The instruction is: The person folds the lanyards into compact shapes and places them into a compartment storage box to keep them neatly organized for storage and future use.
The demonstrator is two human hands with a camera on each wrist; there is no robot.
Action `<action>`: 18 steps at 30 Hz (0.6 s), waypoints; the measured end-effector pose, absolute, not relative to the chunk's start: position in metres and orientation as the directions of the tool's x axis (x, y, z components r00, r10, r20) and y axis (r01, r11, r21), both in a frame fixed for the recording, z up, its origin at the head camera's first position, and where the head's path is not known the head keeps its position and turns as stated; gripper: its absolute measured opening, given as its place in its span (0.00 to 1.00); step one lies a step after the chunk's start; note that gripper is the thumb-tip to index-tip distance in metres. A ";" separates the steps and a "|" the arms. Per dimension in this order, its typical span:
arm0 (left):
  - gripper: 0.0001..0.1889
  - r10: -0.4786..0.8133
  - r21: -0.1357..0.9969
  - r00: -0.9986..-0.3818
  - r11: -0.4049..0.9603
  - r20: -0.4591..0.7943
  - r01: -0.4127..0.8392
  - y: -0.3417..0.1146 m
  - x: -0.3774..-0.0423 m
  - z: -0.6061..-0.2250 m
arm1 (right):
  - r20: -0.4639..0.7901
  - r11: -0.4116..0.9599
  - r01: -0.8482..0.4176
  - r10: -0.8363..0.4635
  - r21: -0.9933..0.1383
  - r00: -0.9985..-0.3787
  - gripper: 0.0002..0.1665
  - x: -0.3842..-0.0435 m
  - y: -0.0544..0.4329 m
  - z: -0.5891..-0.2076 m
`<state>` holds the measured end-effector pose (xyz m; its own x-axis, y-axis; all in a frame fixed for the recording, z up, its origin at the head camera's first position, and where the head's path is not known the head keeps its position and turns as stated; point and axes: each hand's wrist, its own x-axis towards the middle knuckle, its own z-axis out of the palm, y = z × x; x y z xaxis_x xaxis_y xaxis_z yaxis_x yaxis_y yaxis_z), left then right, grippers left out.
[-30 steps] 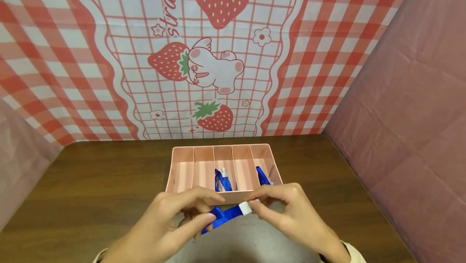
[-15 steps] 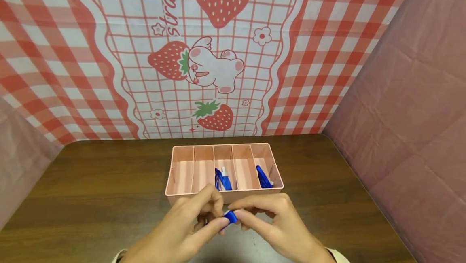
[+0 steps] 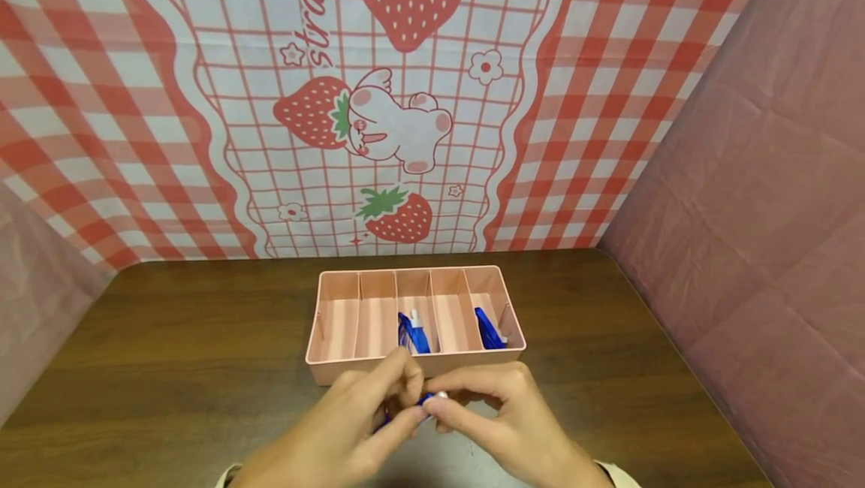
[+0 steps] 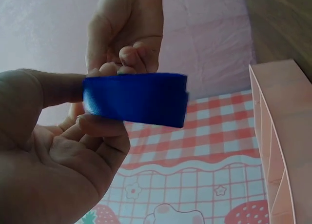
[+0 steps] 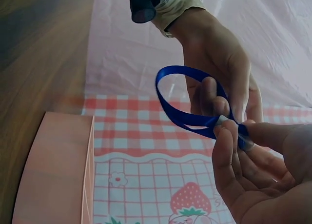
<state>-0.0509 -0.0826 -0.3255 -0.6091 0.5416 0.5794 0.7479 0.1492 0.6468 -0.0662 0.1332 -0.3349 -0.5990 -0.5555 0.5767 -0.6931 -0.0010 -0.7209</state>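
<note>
Both hands meet just in front of the pink tray, at a blue ribbon point(image 3: 426, 399) with a white piece point(image 3: 441, 396) at its end. My left hand point(image 3: 345, 420) pinches the ribbon between thumb and fingers. From the other side, my right hand point(image 3: 510, 417) grips the white end with thumb and fingertips. The right wrist view shows the ribbon point(image 5: 195, 120) coiled into a loop, the white piece point(image 5: 223, 119) partly covered by fingers. Seen from the left wrist, the coiled ribbon point(image 4: 139, 99) shows its broad flat side.
Behind the hands stands a pink tray point(image 3: 331, 373) split into several compartments. One blue ribbon point(image 3: 419, 338) with a white end lies in its middle compartment, another ribbon point(image 3: 488, 329) in the rightmost. The brown wooden table point(image 3: 203, 338) backs onto a strawberry-print cloth point(image 3: 574, 135).
The hands have drawn together, and the stretch of ribbon between them has shortened as it was folded in. The white end has come to the left hand's fingertips. The tray has stayed put.
</note>
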 end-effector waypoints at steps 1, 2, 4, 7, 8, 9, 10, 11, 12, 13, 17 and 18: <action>0.10 0.549 0.643 -0.605 0.153 0.576 0.751 -0.082 -0.051 -0.326 | 0.583 0.005 -0.701 -0.551 -0.713 -0.597 0.13 -0.066 0.133 -0.335; 0.10 0.556 0.631 -0.596 0.156 0.580 0.760 -0.082 -0.051 -0.327 | 0.587 0.010 -0.707 -0.548 -0.708 -0.596 0.13 -0.067 0.133 -0.335; 0.11 0.560 0.630 -0.600 0.169 0.571 0.758 -0.083 -0.050 -0.327 | 0.592 0.015 -0.709 -0.539 -0.705 -0.600 0.14 -0.068 0.134 -0.334; 0.13 0.556 0.625 -0.621 0.217 0.552 0.750 -0.084 -0.048 -0.325 | 0.590 0.016 -0.698 -0.521 -0.716 -0.617 0.14 -0.068 0.136 -0.332; 0.14 0.552 0.623 -0.633 0.241 0.543 0.744 -0.085 -0.047 -0.324 | 0.584 0.017 -0.689 -0.517 -0.724 -0.626 0.13 -0.068 0.137 -0.330; 0.15 0.547 0.616 -0.642 0.265 0.537 0.742 -0.086 -0.046 -0.324 | 0.577 0.019 -0.680 -0.514 -0.733 -0.635 0.13 -0.068 0.137 -0.329; 0.16 0.544 0.606 -0.647 0.287 0.535 0.742 -0.086 -0.045 -0.323 | 0.569 0.019 -0.672 -0.513 -0.741 -0.642 0.13 -0.068 0.138 -0.327; 0.17 0.540 0.589 -0.647 0.308 0.539 0.747 -0.086 -0.045 -0.323 | 0.561 0.014 -0.661 -0.515 -0.750 -0.648 0.13 -0.068 0.140 -0.326; 0.18 0.534 0.573 -0.648 0.327 0.543 0.751 -0.086 -0.045 -0.323 | 0.554 0.008 -0.651 -0.518 -0.759 -0.652 0.14 -0.068 0.141 -0.325; 0.18 0.529 0.557 -0.650 0.350 0.546 0.753 -0.086 -0.045 -0.323 | 0.546 0.006 -0.641 -0.519 -0.767 -0.658 0.14 -0.068 0.142 -0.324; 0.19 0.517 0.460 -0.622 0.419 0.588 0.783 -0.086 -0.046 -0.324 | 0.512 -0.003 -0.597 -0.517 -0.802 -0.686 0.14 -0.067 0.145 -0.321; 0.20 0.513 0.445 -0.623 0.436 0.591 0.782 -0.085 -0.046 -0.325 | 0.506 -0.005 -0.588 -0.516 -0.809 -0.692 0.14 -0.066 0.146 -0.321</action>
